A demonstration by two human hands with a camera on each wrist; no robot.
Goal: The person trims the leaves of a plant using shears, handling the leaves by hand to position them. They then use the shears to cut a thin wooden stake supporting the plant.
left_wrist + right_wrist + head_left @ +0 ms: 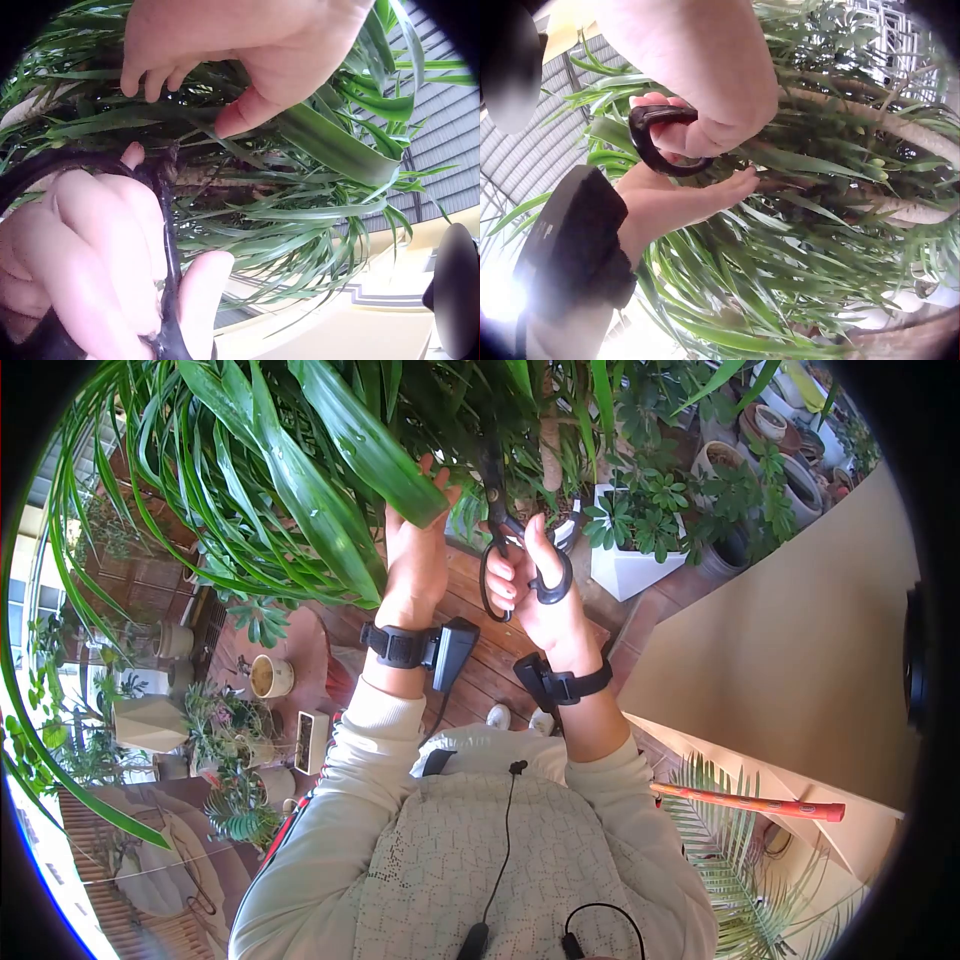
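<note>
Well, the right hand [545,600] grips the black scissors [494,488], fingers curled round the handle loops, blades up among the long leaves [300,490]. Beside it the left hand [415,565] reaches into the foliage, thumb apart from loosely extended fingers; those fingertips are best kept off the blade line. Beyond lie reddish floor boards [478,600], a white planter [625,572] and a round table [290,635].

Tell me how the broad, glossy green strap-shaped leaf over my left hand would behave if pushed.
The leaf would probably bend, as narrower leaves around it arch and droop. It looks light for its length, being a flat blade, and might slip, given its shiny surface.
</note>
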